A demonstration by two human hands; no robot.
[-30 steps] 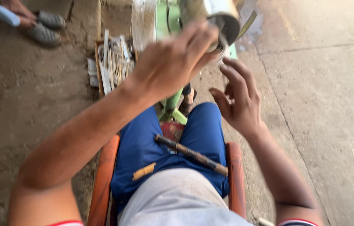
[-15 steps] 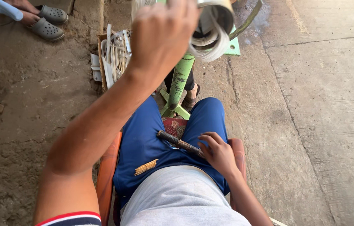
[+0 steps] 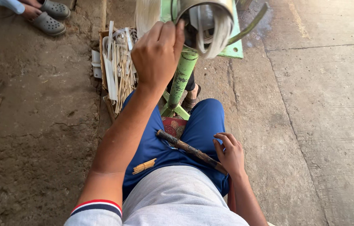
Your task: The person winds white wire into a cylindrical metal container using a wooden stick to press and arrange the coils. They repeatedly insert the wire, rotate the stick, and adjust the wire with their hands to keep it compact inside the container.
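Partly cut off by the top edge, the metal cylinder (image 3: pixel 205 16) on the green stand (image 3: pixel 182 79) shows only its open mouth, with pale strips (image 3: pixel 217 35) curling out of it; how it is mounted cannot be made out. The left hand (image 3: pixel 157 54) is raised to the cylinder's rim, fingers (image 3: pixel 173 35) curled together against it. Half a second ago the right hand lay flat on the lap; now the right hand (image 3: pixel 229 152) has its fingers bent loosely, apart, touching the end of the dark stick (image 3: pixel 189 150) lying across the blue shorts (image 3: pixel 202 125). A small bundle of thin sticks (image 3: pixel 144 166) rests on the thigh. Left of the stand, a shallow box (image 3: pixel 101 39) holds pale splints and strips (image 3: pixel 118 67).
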